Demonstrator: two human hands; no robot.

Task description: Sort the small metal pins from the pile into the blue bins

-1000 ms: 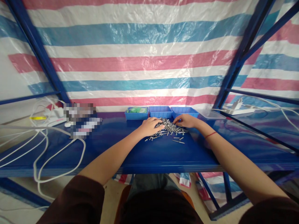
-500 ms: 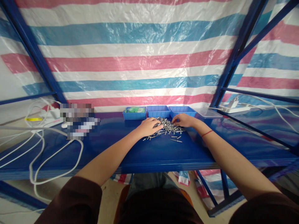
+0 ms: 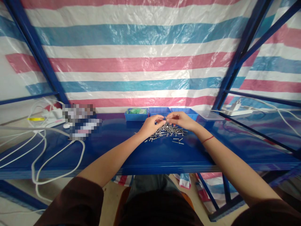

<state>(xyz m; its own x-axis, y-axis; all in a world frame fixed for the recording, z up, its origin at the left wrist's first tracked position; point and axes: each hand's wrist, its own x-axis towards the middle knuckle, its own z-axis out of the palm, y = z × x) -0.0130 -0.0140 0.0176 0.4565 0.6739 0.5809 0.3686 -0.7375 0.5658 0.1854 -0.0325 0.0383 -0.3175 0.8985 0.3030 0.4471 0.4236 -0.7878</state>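
Observation:
A loose pile of silver blind rivets [image 3: 168, 129] lies on the blue tabletop. Just above its far side, my two hands meet fingertip to fingertip. My right hand [image 3: 180, 120] pinches a rivet [image 3: 166, 118] between thumb and fingers; only a small part of it shows. My left hand [image 3: 151, 125] is curled, its thumb and index finger drawn together against the right fingertips. What it grips, if anything, is too small to make out. A few stray rivets [image 3: 178, 142] lie in front of the pile.
Behind the pile stand a blue bin [image 3: 134, 117] with green-wrapped contents, a middle bin [image 3: 160, 110] and a right bin [image 3: 191, 113]. A clear plastic lid [image 3: 211, 115] lies right of them. White cables [image 3: 81, 153] loop over the table's left side; a power strip [image 3: 237, 110] sits at right.
My right hand has moved left and up from the pile with a rivet in its fingers. My left hand has lifted slightly, and both hands' fingertips now meet.

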